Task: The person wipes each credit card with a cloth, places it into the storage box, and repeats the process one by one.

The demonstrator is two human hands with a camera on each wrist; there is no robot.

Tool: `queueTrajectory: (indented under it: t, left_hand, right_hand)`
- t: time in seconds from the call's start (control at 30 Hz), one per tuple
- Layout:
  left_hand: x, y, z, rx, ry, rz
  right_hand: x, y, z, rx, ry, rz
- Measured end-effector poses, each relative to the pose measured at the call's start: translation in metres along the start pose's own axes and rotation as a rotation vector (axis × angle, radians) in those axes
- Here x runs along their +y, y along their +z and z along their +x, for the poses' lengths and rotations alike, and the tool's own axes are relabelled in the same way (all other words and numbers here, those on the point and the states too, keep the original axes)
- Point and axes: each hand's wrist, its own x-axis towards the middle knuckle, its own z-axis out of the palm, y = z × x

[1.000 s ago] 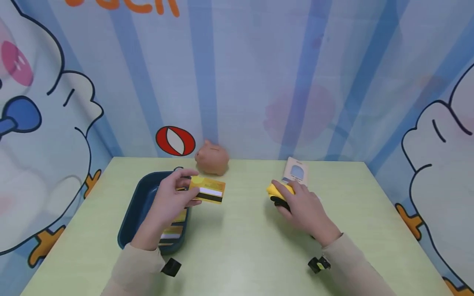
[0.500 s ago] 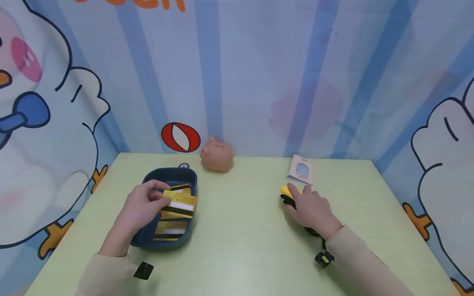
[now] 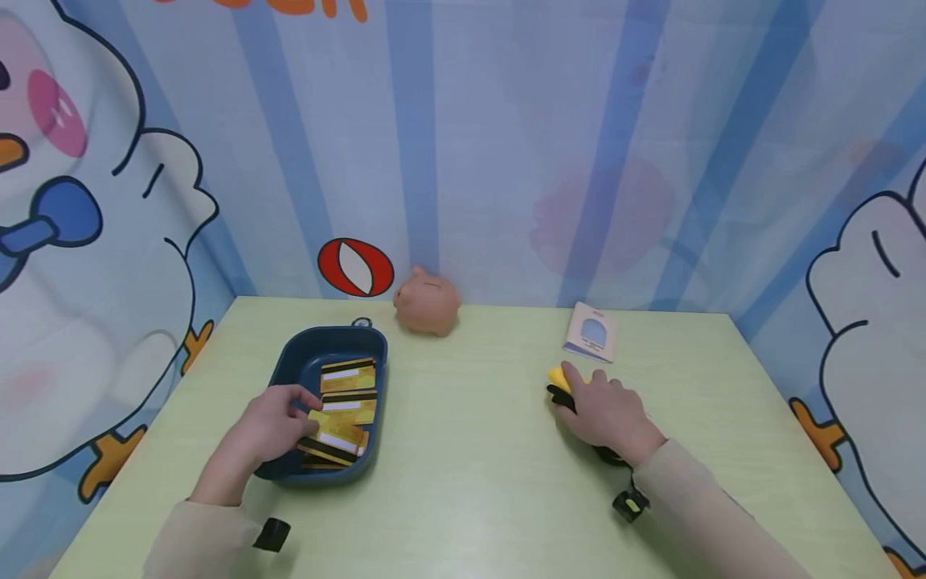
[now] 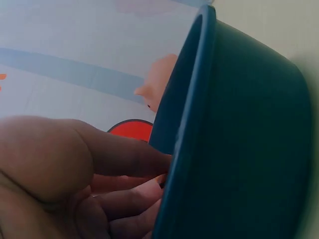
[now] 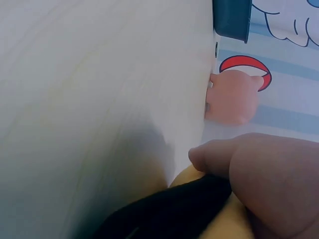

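My left hand (image 3: 262, 426) pinches a gold bank card (image 3: 337, 436) with a white strip and a black stripe, tilted low over the near end of a dark blue bin (image 3: 285, 362). Several similar cards (image 3: 349, 375) lie inside along the bin's right side. From the left wrist, the bin wall (image 4: 244, 124) hides the fingertips. On the right, my right hand (image 3: 613, 414) grips a yellow and black thing (image 5: 169, 214) low over the table. Palm and fingers cover most of it; I cannot tell what it is.
A pink piggy bank (image 3: 427, 303) stands at the table's back edge, just right of the bin. Beyond the right hand lies a pale booklet (image 3: 591, 332) with a blue arch on it. A printed cloth (image 3: 499, 161) hangs behind the pale green table (image 3: 463, 482).
My left hand has carried the card left and down from beside the bin to inside its near end. The right hand keeps hold of the yellow and black thing, slightly lower.
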Motion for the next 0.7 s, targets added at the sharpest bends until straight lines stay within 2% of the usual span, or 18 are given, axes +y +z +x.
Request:
queueTrajectory:
  t: [0.13, 0.3, 0.53, 0.7]
  left_hand:
    - [0.002, 0.002, 0.001, -0.021, -0.022, 0.09]
    - [0.006, 0.002, 0.0, -0.041, -0.014, 0.21]
    - [0.008, 0.0, 0.0, -0.074, 0.022, 0.299]
    - [0.007, -0.002, 0.001, -0.093, 0.021, 0.342]
  right_hand:
    - [-0.003, 0.001, 0.001, 0.007, 0.005, -0.002]
    - [-0.008, 0.0, 0.002, 0.012, 0.01, -0.006]
    - [-0.018, -0.012, -0.001, -0.023, 0.03, 0.021]
    - [-0.011, -0.023, -0.006, -0.078, 0.05, 0.053]
